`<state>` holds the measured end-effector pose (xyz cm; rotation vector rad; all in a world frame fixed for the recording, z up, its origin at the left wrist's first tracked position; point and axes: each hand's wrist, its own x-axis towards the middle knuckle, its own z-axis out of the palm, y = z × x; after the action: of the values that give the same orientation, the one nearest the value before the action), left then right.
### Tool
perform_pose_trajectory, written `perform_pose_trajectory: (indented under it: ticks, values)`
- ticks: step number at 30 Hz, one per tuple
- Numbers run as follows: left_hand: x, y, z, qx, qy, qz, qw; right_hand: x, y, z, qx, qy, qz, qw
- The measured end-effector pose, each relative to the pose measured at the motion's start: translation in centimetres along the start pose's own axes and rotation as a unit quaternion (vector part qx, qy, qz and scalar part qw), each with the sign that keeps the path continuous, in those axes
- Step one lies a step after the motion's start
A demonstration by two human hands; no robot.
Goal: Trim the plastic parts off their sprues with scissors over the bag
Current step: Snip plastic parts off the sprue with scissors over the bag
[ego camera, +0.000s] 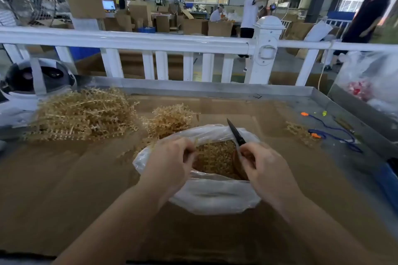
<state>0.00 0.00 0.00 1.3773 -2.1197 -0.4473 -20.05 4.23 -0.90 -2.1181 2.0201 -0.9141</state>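
A white plastic bag (215, 196) stands open on the cardboard-covered table, holding several tan trimmed parts (217, 157). My left hand (170, 161) is over the bag's left rim and pinches a tan sprue (195, 145). My right hand (267, 170) is over the right rim and grips black scissors (235, 132), whose closed blades point up and away. A big heap of tan sprues (84, 114) lies at the far left, a smaller heap (170, 117) just behind the bag.
One loose sprue (299, 132) lies to the right, beside a blue cord with orange pieces (331, 133). A clear bag (370, 84) sits on the table's right rim. A helmet (36, 77) is at far left. A white railing (150, 43) runs behind; people stand beyond it.
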Motion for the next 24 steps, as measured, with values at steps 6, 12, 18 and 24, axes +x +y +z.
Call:
perform_pose_trajectory:
  ticks: [6, 12, 18, 24]
  values:
    - [2.1, -1.6, 3.1, 0.133, 0.005, -0.113, 0.985, 2.4, 0.9, 1.9, -0.143, -0.04, 0.149, 0.978]
    - [2.7, -2.1, 4.2, 0.086, 0.019, -0.162, 0.983, 3.5, 1.3, 2.2, -0.162, -0.067, 0.177, 0.968]
    - [2.8, -2.2, 4.6, 0.041, 0.045, -0.199, 0.978, 3.8, 1.8, 1.8, -0.104, -0.088, 0.186, 0.973]
    - [3.0, -2.1, 4.3, 0.025, 0.039, -0.188, 0.981, 3.5, 2.3, 1.6, -0.007, -0.038, 0.182, 0.983]
